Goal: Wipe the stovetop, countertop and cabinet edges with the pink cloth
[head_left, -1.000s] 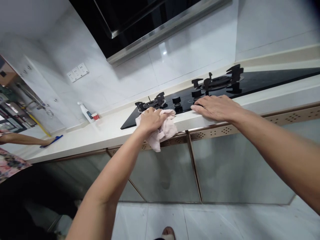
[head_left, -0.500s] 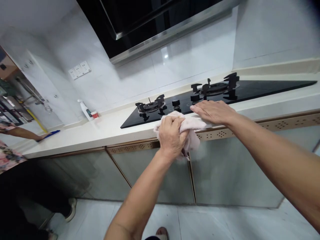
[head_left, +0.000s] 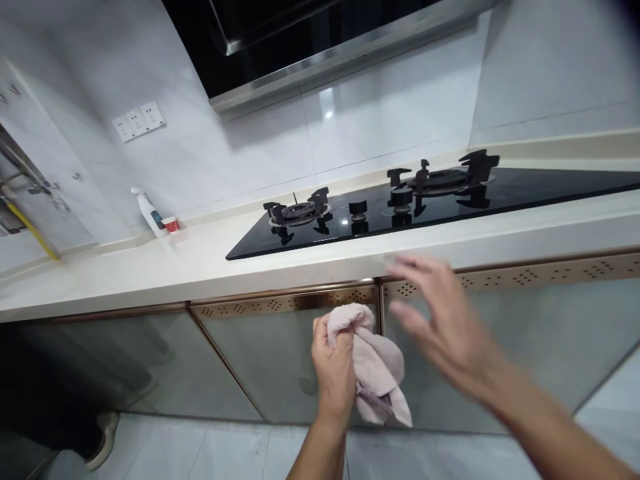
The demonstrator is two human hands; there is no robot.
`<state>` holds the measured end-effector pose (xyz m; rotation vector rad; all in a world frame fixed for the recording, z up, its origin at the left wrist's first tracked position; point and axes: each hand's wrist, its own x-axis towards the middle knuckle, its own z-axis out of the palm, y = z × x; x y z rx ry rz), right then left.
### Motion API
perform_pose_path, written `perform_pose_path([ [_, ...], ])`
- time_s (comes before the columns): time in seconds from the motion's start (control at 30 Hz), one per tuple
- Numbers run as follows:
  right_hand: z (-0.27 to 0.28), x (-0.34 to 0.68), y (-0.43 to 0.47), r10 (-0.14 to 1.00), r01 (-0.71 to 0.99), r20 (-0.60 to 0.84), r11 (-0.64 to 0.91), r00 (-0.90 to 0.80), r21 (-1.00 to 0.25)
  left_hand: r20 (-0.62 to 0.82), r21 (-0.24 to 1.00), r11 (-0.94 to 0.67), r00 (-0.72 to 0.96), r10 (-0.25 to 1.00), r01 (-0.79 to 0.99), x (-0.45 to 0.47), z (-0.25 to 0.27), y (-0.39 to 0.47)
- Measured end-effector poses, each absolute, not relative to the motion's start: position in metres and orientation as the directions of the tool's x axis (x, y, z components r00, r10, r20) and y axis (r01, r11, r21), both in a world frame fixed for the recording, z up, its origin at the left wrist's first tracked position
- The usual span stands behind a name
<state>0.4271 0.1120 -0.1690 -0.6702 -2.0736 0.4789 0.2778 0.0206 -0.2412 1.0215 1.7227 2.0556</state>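
Observation:
A crumpled pale pink cloth [head_left: 377, 363] hangs from my left hand [head_left: 333, 370], whose fingers are wrapped round its upper part. They are in front of the cabinet doors, below the counter edge. To the right, my right hand [head_left: 445, 313] is raised with its fingers apart, holding nothing and somewhat blurred by motion. Its fingertips are near the front edge of the white countertop [head_left: 200, 267]. Behind both hands lies the black glass gas stove [head_left: 380, 217], with a left burner [head_left: 299, 210], a right burner [head_left: 445, 179] and two black knobs.
A white bottle [head_left: 149, 212] and a red paper cup [head_left: 171, 225] stand on the counter by the wall. Overhead juts a black range hood [head_left: 320, 40]. Grey-green cabinet doors [head_left: 290, 353] line the front. Another person's shoe [head_left: 104, 440] is on the floor at left.
Both hands have come down off the counter edge. The cloth now hangs below it in my left hand. My right hand has lifted, and the other person's arm has left the view.

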Motion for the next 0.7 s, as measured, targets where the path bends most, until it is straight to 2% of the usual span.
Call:
perform_pose_path([
  [0.07, -0.216, 0.415, 0.08, 0.715, 0.191, 0.541, 0.665, -0.443, -0.722, 0.352, 0.933, -0.305, -0.662, 0.662, 0.191, 0.285, -0.233, 0.017],
  [0.17, -0.274, 0.392, 0.054, 0.824, 0.008, 0.278, 0.323, -0.493, -0.946, 0.34, 0.935, -0.33, -0.605, 0.72, 0.134, 0.298, -0.233, 0.013],
  [0.23, -0.295, 0.383, 0.05, 0.883, -0.048, 0.154, 0.148, -0.443, -0.988, 0.309, 0.944, -0.319, -0.554, 0.773, 0.082, 0.301, -0.237, 0.012],
  [0.3, -0.302, 0.383, 0.055, 0.936, -0.05, 0.113, 0.102, -0.333, -0.993, 0.331, 0.941, -0.324, -0.473, 0.816, 0.099, 0.295, -0.239, 0.012],
  [0.33, -0.301, 0.386, 0.06, 0.955, -0.037, 0.111, 0.105, -0.276, -0.994, 0.382, 0.924, -0.345, -0.449, 0.808, 0.165, 0.289, -0.238, 0.012],
  [0.4, -0.291, 0.4, 0.074, 0.984, -0.036, 0.107, 0.102, -0.145, -0.994, 0.519, 0.849, -0.36, -0.476, 0.711, 0.387, 0.271, -0.234, 0.011],
  [0.5, -0.263, 0.423, 0.1, 0.96, -0.165, 0.149, 0.191, 0.239, -0.968, 0.635, 0.732, -0.146, -0.588, 0.501, 0.666, 0.242, -0.227, 0.012],
  [0.6, -0.235, 0.43, 0.127, 0.752, -0.214, 0.326, 0.521, 0.573, -0.826, 0.697, 0.616, 0.038, -0.567, 0.438, 0.787, 0.223, -0.229, 0.016],
  [0.7, -0.229, 0.415, 0.152, 0.513, 0.007, 0.611, 0.762, 0.603, -0.647, 0.772, 0.512, 0.054, -0.487, 0.408, 0.857, 0.217, -0.239, 0.025],
])
